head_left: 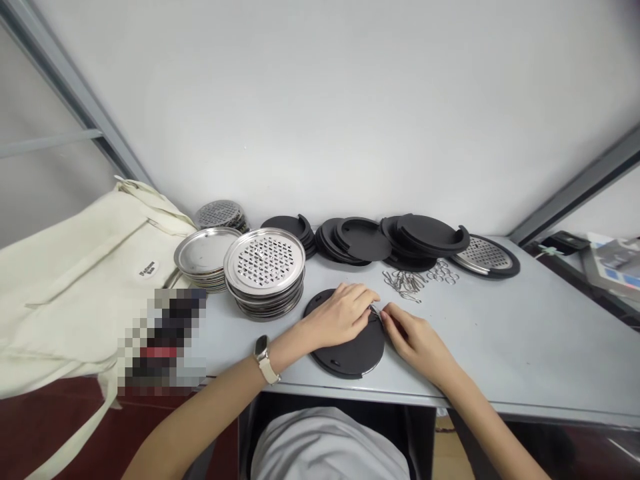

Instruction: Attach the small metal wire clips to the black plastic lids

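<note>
A round black disc (353,357) with small slots lies on the table's near side, its underside or face up. My left hand (345,313) rests across it, fingers bent over its right-hand edge. At that edge my right hand (417,340) is closed, thumb and forefinger pinching a small shiny metal piece (375,311), mostly hidden by the fingertips. Just beyond lie a loose pile of bent metal wire hooks (406,283) and several metal rings (443,272).
Stacked metal grater discs (264,263) and plain metal discs (206,252) stand left. Black round holders (364,239) lie along the wall, one with a grater plate (484,255) at right. A cream bag (100,267) leans at far left on the grey table (520,347).
</note>
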A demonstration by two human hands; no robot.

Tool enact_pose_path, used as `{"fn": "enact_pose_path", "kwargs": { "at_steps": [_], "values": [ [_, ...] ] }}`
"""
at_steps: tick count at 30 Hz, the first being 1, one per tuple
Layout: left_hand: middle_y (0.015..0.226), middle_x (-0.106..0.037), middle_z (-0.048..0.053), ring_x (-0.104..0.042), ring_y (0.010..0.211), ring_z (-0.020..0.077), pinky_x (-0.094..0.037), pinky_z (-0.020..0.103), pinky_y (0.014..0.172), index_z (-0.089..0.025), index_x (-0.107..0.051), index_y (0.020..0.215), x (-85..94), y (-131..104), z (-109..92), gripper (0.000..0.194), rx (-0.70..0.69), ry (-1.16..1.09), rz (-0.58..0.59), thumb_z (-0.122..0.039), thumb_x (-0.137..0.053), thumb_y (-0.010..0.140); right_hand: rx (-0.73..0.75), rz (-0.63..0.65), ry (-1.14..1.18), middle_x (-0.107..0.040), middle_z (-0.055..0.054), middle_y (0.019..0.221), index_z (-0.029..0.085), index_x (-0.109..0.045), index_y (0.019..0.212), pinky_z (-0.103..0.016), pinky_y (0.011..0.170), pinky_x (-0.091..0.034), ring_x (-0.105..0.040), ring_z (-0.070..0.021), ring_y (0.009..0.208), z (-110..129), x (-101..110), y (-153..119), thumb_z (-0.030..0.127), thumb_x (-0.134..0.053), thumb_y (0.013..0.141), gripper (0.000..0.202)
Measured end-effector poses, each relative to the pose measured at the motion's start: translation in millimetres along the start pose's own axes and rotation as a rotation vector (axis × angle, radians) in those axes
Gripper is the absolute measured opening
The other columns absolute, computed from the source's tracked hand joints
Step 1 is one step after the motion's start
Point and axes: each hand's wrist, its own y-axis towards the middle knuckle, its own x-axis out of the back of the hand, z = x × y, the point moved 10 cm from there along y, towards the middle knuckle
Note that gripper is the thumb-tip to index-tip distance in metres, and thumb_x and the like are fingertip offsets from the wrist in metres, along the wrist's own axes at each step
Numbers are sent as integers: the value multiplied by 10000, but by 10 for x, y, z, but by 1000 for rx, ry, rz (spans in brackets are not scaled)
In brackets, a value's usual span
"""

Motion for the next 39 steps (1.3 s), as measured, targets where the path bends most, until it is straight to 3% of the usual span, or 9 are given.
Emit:
{"fn": "enact_pose_path", "kwargs": {
  "at_steps": [4,7,12,21,26,39],
  "values": [
    [1016,-568,72,-529,1007,196,-367,337,916,-168,-502,1027,-42,-1,-20,182,-19,12,54,-120,-362,921,4,39,-15,-500,15,634,229,-376,773,-255,552,-352,-498,-156,544,-6,-41,-3,319,-302,974,233],
    [1063,-577,80,-526,1043,205,-353,343,939,-171,-487,1101,-34,3,-52,207,-33,-14,56,-159,-403,912,11,56,-18,-540,-5,680,226,-409,817,-266,580,-377,-532,-170,586,-14,-56,0,308,-292,973,211],
    [1138,-585,100,-527,1087,238,-333,369,983,-159,-380,1260,-74,0,-124,530,-78,-88,103,-353,-603,820,-3,76,-10,-602,-41,764,213,-458,955,-291,623,-414,-577,-195,649,-64,-77,-8,287,-269,972,204],
    [1174,-576,107,-536,1101,209,-355,341,987,-145,-371,1268,-109,-7,-87,358,-71,-69,109,-148,-407,912,3,71,-22,-631,-51,801,213,-481,952,-297,637,-421,-606,-203,683,-53,-77,5,304,-289,969,213],
    [1151,-600,88,-556,1077,208,-359,339,981,-158,-392,1249,-118,-7,-76,336,-71,-52,108,-146,-403,914,9,66,-27,-590,-24,704,218,-447,811,-274,587,-395,-571,-180,608,-23,-52,-1,304,-299,968,232],
    [1115,-600,78,-559,1047,192,-342,341,968,-172,-475,1163,-118,-6,-58,251,-40,-41,110,-185,-413,920,51,48,-27,-571,-16,657,214,-453,755,-255,545,-383,-530,-159,559,41,-15,-8,259,-331,943,229]
  ]
}}
